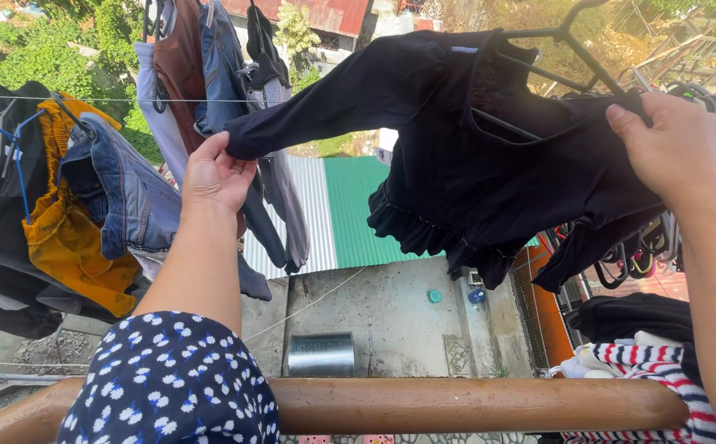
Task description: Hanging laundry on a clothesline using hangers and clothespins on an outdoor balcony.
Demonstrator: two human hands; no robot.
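A black long-sleeved top with a ruffled hem hangs on a black hanger, spread out in front of me. My left hand grips the end of its left sleeve. My right hand holds the garment's right shoulder together with the hanger's arm. My left arm wears a dark blue sleeve with small white flowers.
A wooden railing runs across the bottom. Jeans, a yellow garment and dark clothes hang on a line at left; more garments hang behind. Striped and black laundry lies at the right. Rooftops and a concrete slab lie far below.
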